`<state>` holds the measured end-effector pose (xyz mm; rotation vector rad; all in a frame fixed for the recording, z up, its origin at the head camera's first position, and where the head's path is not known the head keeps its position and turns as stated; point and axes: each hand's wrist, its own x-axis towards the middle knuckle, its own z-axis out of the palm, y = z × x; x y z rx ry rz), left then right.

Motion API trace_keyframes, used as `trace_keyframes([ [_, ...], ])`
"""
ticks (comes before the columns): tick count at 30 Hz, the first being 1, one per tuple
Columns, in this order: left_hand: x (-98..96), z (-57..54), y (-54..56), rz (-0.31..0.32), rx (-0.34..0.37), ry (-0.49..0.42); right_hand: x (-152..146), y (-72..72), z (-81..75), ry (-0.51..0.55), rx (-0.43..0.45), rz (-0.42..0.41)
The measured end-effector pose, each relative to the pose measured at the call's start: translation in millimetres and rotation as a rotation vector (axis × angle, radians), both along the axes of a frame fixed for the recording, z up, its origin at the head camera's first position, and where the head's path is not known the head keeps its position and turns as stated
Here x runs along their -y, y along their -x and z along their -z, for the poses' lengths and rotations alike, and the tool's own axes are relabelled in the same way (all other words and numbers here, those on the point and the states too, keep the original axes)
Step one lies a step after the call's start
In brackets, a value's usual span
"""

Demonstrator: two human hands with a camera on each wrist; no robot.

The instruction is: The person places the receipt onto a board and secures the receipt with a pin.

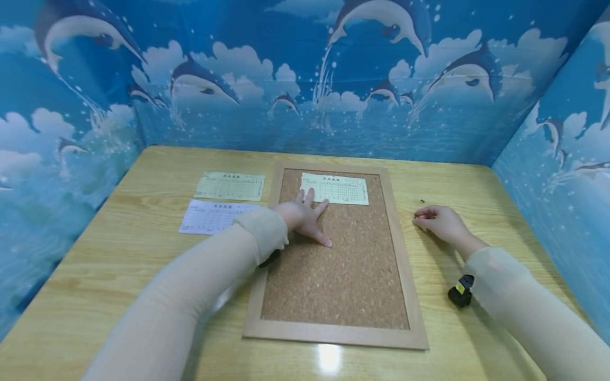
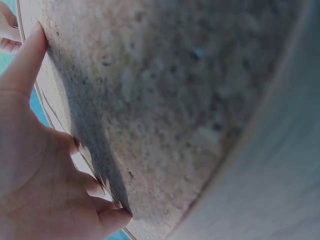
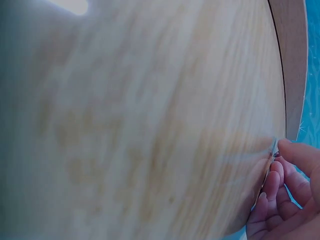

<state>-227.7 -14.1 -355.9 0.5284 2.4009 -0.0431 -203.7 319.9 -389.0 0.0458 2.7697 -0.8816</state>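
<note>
My left hand (image 1: 307, 216) rests on a cork board (image 1: 333, 275) in a light wooden frame, its fingers spread. Its upper fingertips touch the lower left of a pale green printed slip (image 1: 340, 189) lying at the board's top. In the left wrist view the thumb (image 2: 31, 60) and fingertips press on the cork. Right of the board, low over the table, my right hand (image 1: 440, 221) pinches a tiny shiny thumbtack (image 3: 275, 154) between thumb and fingers; most of it is hidden. Another tiny dark piece, like a tack (image 1: 422, 201), lies just beyond that hand.
Left of the board lie a second green slip (image 1: 230, 186) and a white-lilac slip (image 1: 209, 216), partly covered by the left sleeve. The wooden table (image 1: 119, 254) is bordered by blue dolphin-print curtains (image 1: 310, 106) at the back and sides.
</note>
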Motion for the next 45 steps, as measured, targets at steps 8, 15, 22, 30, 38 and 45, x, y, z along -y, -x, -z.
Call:
trace_keyframes([
  [8,1.0,0.4,-0.3,-0.002,-0.008,0.007,0.7,0.8,1.4,0.011,-0.01,0.018],
  [15,3.3,6.0,-5.1,-0.004,0.01,0.006,1.5,-1.8,6.9,0.003,0.012,0.012],
  [22,4.3,4.9,-6.2,0.0,-0.007,0.017,2.7,-0.9,8.0,0.01,0.009,0.023],
  [30,2.6,1.0,-6.4,-0.004,-0.006,0.01,2.2,0.6,5.2,0.004,0.014,0.029],
  [38,1.1,-1.8,-5.2,0.006,-0.011,0.02,1.5,2.4,4.1,0.009,0.003,0.028],
  [45,-1.0,-3.3,-2.5,0.014,-0.012,0.027,0.3,4.5,2.9,0.019,0.008,0.037],
])
